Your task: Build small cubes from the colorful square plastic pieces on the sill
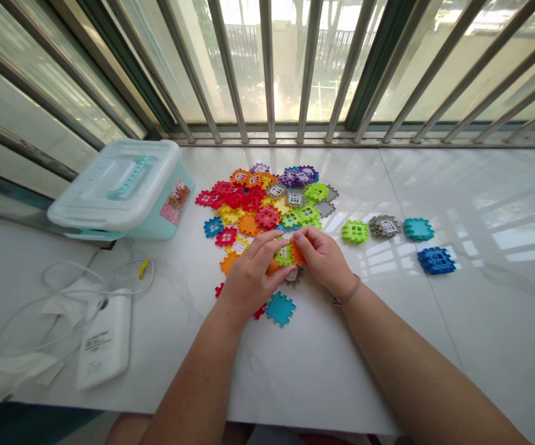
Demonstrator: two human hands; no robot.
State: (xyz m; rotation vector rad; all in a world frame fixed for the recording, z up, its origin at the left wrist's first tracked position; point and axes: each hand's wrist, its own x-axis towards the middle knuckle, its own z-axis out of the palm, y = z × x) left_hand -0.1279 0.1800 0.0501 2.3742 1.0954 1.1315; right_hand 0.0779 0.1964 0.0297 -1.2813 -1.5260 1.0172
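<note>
One narrow right grip (325, 259), orange piece (298, 254)

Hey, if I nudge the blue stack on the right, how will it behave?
The blue stack would probably slide easily, since the tabletop looks smooth and glossy. Its pieces may shift apart, as their edges look slightly uneven. Rolling seems unlikely, because it lies low and flat.

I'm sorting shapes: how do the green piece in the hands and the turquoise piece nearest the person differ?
The green piece has a window grid; the turquoise piece has a solid middle. The green piece is between the left hand and right hand; the turquoise piece lies on the table. Both look like toothed tiles.
</note>
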